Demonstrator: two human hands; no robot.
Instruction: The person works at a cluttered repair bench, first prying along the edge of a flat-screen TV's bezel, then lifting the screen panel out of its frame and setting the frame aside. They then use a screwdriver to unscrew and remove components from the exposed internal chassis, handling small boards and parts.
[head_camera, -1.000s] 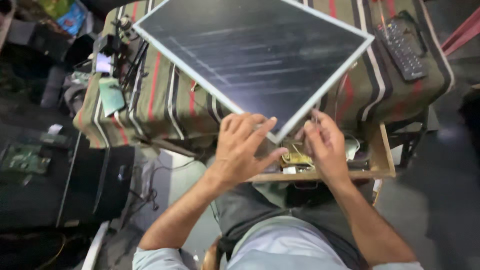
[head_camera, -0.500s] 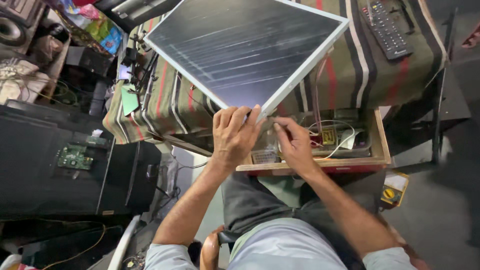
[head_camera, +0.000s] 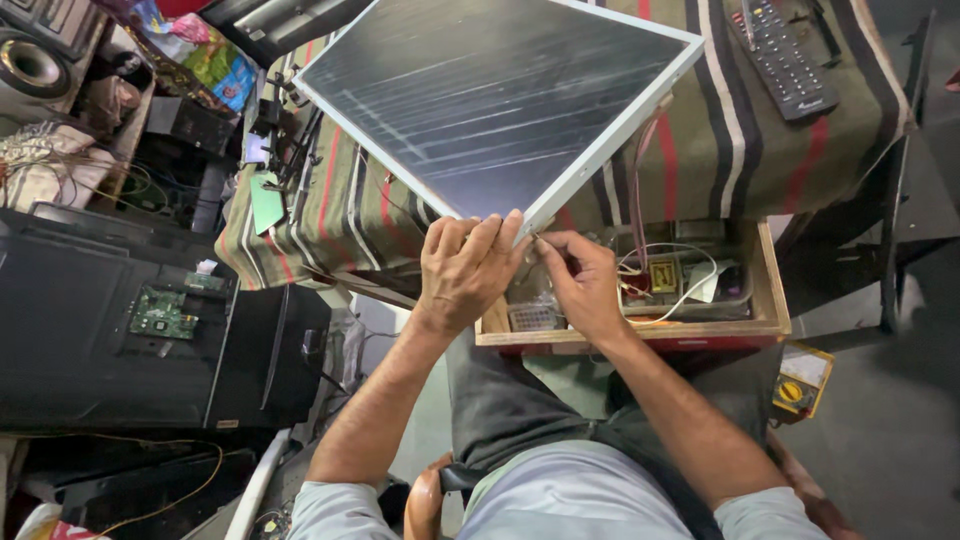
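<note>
A large dark flat panel (head_camera: 500, 100) with a pale frame lies tilted on a striped cloth (head_camera: 760, 160) over a table. Its near corner juts toward me. My left hand (head_camera: 465, 270) wraps over that corner from below, fingertips on the frame edge. Beside it, my right hand (head_camera: 585, 285) has thumb and fingers pinched together just under the corner, on a small thin item too tiny to identify. Both hands hover over an open wooden drawer (head_camera: 770, 310) holding white wires and small electronic parts.
A black remote (head_camera: 785, 55) rests on the cloth at far right. A yellow meter (head_camera: 800, 385) lies on the floor at right. At left stands a black set with an exposed green circuit board (head_camera: 160, 315), with a speaker (head_camera: 35, 65) and clutter behind it.
My left hand has gone from lying spread against the panel to curling over its near corner. My right hand has closed in beside it. The view has shifted.
</note>
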